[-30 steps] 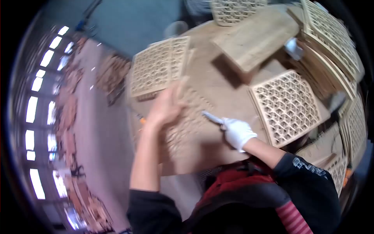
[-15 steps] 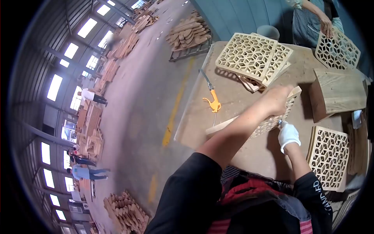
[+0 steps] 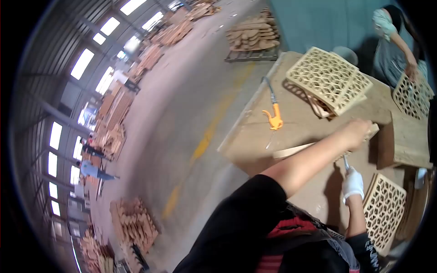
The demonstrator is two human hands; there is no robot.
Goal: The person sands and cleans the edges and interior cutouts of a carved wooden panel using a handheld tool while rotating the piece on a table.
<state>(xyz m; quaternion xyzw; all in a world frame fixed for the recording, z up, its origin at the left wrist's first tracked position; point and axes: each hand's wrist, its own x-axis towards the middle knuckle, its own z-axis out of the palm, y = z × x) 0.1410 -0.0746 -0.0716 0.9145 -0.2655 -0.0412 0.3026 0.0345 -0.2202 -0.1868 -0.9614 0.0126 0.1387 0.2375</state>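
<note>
My bare left hand (image 3: 357, 134) grips the far right end of a pale wooden lattice panel (image 3: 293, 151), which stands tilted on its edge on the table. My left forearm crosses in front of the panel and hides much of it. In a white glove, my right hand (image 3: 353, 185) is closed around a slim metal tool (image 3: 346, 162); its exact kind is too small to tell. The tool points up at the panel's near face, just below my left hand. I cannot tell whether its tip touches the lattice.
An orange air blow gun (image 3: 275, 119) on a hose lies on the table (image 3: 248, 132). Lattice panels (image 3: 321, 75) are stacked behind, and more (image 3: 384, 211) stand at right near a wooden box (image 3: 407, 141). A co-worker's hand (image 3: 411, 72) holds another panel (image 3: 412, 96). Wood piles (image 3: 252, 34) line the floor.
The view has turned, so the table and its contents sit further right. The panel shows more edge-on, and more of the metal tool is visible. Both hands keep their holds.
</note>
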